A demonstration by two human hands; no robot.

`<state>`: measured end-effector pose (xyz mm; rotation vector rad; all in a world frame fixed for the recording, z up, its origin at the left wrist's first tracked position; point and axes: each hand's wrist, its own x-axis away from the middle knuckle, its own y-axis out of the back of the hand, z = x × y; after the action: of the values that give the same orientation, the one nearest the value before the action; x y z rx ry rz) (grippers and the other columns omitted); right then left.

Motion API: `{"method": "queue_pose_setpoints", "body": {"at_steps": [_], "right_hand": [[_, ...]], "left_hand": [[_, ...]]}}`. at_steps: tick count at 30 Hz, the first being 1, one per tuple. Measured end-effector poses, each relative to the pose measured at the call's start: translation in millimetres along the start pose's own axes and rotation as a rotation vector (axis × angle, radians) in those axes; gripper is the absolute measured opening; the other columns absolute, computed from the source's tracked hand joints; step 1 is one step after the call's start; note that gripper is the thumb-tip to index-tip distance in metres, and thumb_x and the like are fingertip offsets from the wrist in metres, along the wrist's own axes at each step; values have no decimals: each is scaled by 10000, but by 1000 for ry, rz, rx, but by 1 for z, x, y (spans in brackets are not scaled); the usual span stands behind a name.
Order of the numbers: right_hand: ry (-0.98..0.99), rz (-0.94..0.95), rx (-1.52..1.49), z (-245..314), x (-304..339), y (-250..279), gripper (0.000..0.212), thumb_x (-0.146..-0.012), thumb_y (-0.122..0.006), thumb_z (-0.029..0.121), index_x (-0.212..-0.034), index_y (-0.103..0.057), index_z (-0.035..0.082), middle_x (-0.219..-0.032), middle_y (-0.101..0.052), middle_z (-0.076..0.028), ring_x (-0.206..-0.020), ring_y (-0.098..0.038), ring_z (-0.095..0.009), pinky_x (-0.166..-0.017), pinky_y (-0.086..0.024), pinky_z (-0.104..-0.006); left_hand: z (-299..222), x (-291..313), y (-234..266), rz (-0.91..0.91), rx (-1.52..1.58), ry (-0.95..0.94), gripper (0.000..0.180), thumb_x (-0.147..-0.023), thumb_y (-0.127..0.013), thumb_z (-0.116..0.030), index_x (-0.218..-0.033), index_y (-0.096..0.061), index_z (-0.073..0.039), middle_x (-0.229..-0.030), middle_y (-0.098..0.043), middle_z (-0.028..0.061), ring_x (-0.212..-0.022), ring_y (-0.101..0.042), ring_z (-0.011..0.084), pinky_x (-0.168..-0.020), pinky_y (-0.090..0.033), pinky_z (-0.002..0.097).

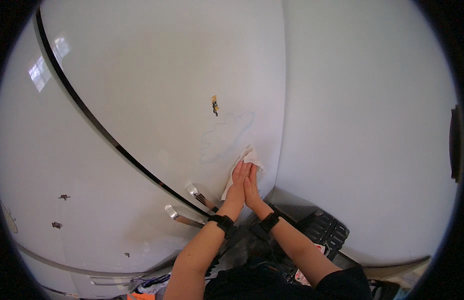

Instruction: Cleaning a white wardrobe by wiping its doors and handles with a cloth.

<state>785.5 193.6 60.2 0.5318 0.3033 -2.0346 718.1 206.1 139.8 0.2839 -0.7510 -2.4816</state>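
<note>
A glossy white door panel (pixel 157 85), with a curved dark seam at its left, fills the middle of the view. Against its lower right part lies a crumpled white cloth or paper towel (pixel 248 153). My left hand (pixel 238 186) presses flat on this cloth, fingers stretched upward. Close against it, my right hand (pixel 251 187) is also stretched out, its fingertips at the cloth's edge. The palms are hidden. Just above the cloth runs a faint blue, cloud-like outline (pixel 227 137) on the panel. Higher up is a small yellow and black sticker-like figure (pixel 215 105).
Two metallic handles, one upper (pixel 202 196) and one lower (pixel 182 217), flank the dark seam (pixel 104 131) left of my forearms. A second white panel (pixel 362 115) stands at right. Below are a black ridged case (pixel 324 230) and an orange item (pixel 141 296).
</note>
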Motion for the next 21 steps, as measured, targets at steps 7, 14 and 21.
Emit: {"method": "queue_pose_setpoints", "body": {"at_steps": [7,14,21], "right_hand": [[196,-71,127,21,-90,21,572,-939,-280,288,-1367,-110,-52,-1437,-99,-216,-1338,-47,-337,-1078,-18,-394],[691,-102,80,194,-248,72,545,-932,-317,258,-1368,-158,-28,-1426,-166,-208,-1332,-106,-350,-1080,-83,-391],[530,-278,59,141,-224,88,526,-933,-306,223,-1364,-155,-39,-1429,-165,-201,-1328,-146,-326,-1078,-121,-372]], "left_hand": [[57,-60,34,-244,11,194,559,-825,-394,-253,-1353,-298,-97,-1416,-250,88,-1325,-162,256,-1094,-40,455],[211,-137,145,-726,-131,420,521,-796,-446,-282,-1265,-420,-58,-1361,-345,140,-1284,-249,300,-1057,-142,474],[169,-159,143,-500,-220,177,624,-814,-433,-342,-1357,-284,-74,-1426,-224,128,-1324,-149,305,-1061,-89,494]]}}
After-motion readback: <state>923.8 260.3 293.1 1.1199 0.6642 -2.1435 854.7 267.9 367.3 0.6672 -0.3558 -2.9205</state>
